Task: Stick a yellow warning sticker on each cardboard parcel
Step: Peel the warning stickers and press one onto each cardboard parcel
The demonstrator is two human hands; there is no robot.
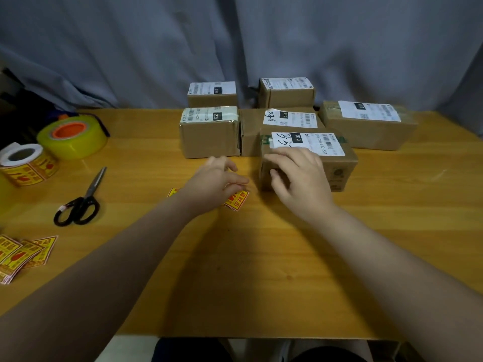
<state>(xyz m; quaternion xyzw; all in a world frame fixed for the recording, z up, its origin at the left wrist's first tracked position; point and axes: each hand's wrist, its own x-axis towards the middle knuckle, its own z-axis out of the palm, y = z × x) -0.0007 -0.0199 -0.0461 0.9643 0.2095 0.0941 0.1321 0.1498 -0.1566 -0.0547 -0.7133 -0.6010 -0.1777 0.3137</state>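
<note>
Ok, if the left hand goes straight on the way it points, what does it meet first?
The left hand would probably meet the near parcel, at the left end that the right hand grips. Only bare table shows between. Depth is unclear from one view.

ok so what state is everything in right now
near parcel, sealed, no yellow sticker visible, gripped by right hand
left hand, over sticker strip, grip unclear
scissors, closed, lying flat
tape roll, lying flat
loose stickers, piled near the table's left edge
other parcels, sealed, no yellow stickers visible
</note>
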